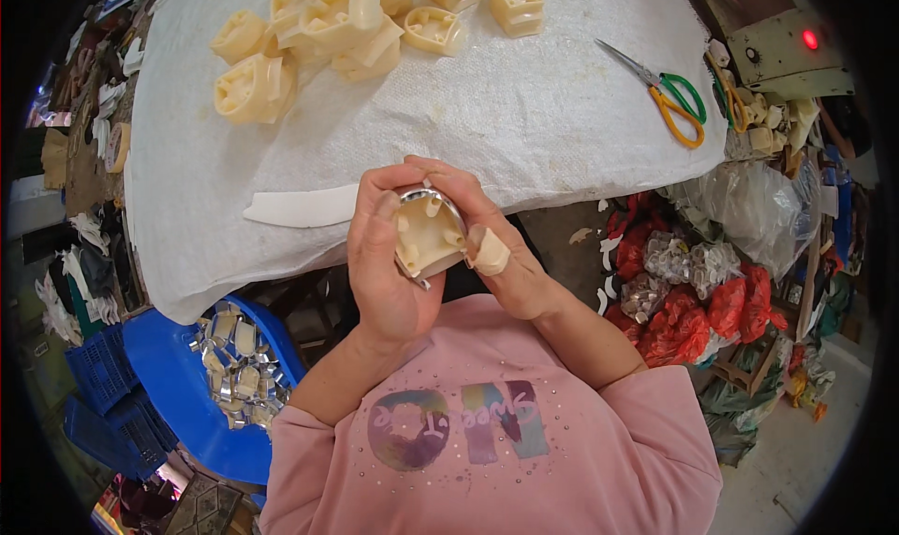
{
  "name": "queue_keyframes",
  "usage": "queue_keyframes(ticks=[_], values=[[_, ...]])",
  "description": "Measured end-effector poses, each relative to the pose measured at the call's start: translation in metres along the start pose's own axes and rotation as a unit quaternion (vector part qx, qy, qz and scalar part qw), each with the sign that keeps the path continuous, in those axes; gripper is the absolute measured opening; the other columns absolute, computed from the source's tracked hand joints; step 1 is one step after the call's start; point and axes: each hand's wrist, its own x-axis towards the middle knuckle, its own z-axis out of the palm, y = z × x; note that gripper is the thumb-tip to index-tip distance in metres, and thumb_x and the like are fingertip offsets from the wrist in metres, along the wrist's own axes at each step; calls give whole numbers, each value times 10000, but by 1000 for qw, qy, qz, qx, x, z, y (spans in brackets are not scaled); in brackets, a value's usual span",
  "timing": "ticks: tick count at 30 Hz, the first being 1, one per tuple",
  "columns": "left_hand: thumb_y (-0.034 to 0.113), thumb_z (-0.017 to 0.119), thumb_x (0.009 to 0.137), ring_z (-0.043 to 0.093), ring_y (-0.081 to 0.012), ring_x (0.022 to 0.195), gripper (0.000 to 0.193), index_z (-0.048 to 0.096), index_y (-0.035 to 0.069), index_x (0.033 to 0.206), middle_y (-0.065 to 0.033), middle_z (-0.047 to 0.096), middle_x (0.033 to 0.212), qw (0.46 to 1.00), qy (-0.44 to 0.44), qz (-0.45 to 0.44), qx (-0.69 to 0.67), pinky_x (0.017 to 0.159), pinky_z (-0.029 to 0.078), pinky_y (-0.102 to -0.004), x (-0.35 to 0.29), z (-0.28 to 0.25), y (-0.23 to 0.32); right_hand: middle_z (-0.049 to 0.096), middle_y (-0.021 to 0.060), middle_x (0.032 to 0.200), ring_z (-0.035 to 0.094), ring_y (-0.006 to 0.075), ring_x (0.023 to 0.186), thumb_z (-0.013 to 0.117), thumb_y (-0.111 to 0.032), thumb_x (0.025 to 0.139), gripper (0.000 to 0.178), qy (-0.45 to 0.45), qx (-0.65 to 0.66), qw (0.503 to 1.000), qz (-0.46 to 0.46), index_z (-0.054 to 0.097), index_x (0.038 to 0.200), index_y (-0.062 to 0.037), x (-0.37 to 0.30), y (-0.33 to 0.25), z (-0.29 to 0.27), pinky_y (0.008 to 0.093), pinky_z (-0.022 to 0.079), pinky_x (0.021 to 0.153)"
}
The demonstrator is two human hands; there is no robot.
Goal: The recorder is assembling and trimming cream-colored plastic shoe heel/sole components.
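Between my two hands, close to the table's front edge, is a cream plastic molded part (429, 234) with a shiny silver rim, its hollow side with small posts facing up. My left hand (376, 263) cups it from the left, while my right hand (501, 259) wraps its far and right sides. Tan tape (489, 251) covers my right thumb. A curved white strip (300, 208) lies on the white woven cloth (468, 114), its right end reaching behind my left hand. Several similar cream parts (342, 20), without visible silver rims, are heaped at the back left.
Scissors (667, 90) with green and orange handles lie at the table's right. A blue tub (159, 357) of silver-rimmed parts (242, 366) stands at lower left, beside blue baskets (98, 366). Red plastic bags (674, 324) and clear bags crowd the right. A machine with a red light (810, 39) stands far right.
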Motion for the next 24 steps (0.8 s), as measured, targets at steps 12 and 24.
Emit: queue_keyframes(ticks=[12,24], values=[[284,577,897,540,-117,852,359,412,69,1133,-63,525,971,999,-15,-22,42,729,474,-262,2,-8,-7,398,114,1253,403,206,1159,459,-138,923,351,83,-36,996,-25,488,1271,-102,-1,9,3,321,333,982],[22,473,747,532,-100,820,691,155,61,1359,-114,530,984,982,-104,-75,137,701,455,-221,-11,-8,2,564,-1,910,512,71,746,481,-228,957,192,136,47,983,116,581,968,-64,12,-17,-3,229,442,690]])
